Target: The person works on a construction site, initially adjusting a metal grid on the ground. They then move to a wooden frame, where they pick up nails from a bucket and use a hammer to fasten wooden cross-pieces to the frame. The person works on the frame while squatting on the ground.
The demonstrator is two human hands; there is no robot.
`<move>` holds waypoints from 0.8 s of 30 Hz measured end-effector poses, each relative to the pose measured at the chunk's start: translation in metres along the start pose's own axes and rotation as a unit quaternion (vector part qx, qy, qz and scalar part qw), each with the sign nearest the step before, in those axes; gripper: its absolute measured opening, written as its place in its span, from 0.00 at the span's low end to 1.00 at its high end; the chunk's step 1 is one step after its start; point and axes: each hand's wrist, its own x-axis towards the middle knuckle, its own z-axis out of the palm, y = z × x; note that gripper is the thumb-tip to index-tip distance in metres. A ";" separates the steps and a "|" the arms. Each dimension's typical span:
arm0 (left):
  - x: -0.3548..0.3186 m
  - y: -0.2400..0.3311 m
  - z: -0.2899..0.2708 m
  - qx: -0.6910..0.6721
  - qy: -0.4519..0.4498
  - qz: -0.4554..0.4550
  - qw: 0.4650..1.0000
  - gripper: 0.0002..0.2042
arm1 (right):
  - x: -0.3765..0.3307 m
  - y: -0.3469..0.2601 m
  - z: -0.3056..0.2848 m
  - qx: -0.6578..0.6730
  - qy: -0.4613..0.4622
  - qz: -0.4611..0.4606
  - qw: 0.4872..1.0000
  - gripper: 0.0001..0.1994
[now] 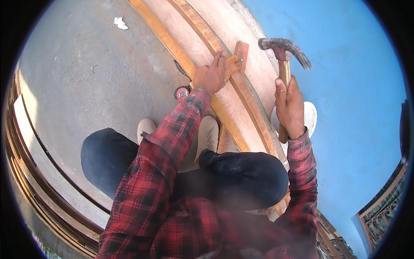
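My right hand (290, 105) grips a claw hammer (284, 69) by its wooden handle, the dark metal head raised above the work. My left hand (210, 77) lies over a short wood piece (233, 66) and steadies it across a long wooden strip (248, 99). Near the end of this short piece a nail (241, 61) seems to stick up. Another short reddish wood piece (243, 51) sits beneath it, beyond the strip. The strip runs along a pale wooden panel (228, 115), and a second orange-brown strip (227, 122) borders the panel on the left.
A red and black tape measure (182, 93) lies on the grey floor by my left wrist. Long boards (51, 168) are stacked at the far left. A white scrap (120, 23) rests on the floor. Blue surface (358, 86) fills the right, with a patterned grille (381, 220) at lower right.
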 end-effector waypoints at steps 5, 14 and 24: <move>-0.001 -0.002 0.002 -0.012 0.012 0.006 1.000 0.32 | 0.003 -0.046 0.012 0.349 0.241 -0.162 0.891 0.18; -0.004 -0.008 0.000 -0.003 -0.008 -0.011 1.000 0.32 | 0.003 -0.035 -0.008 0.186 0.009 0.020 0.982 0.17; 0.003 0.009 -0.009 0.008 -0.007 -0.001 1.000 0.33 | -0.014 0.031 0.019 -0.059 -0.095 0.038 0.993 0.17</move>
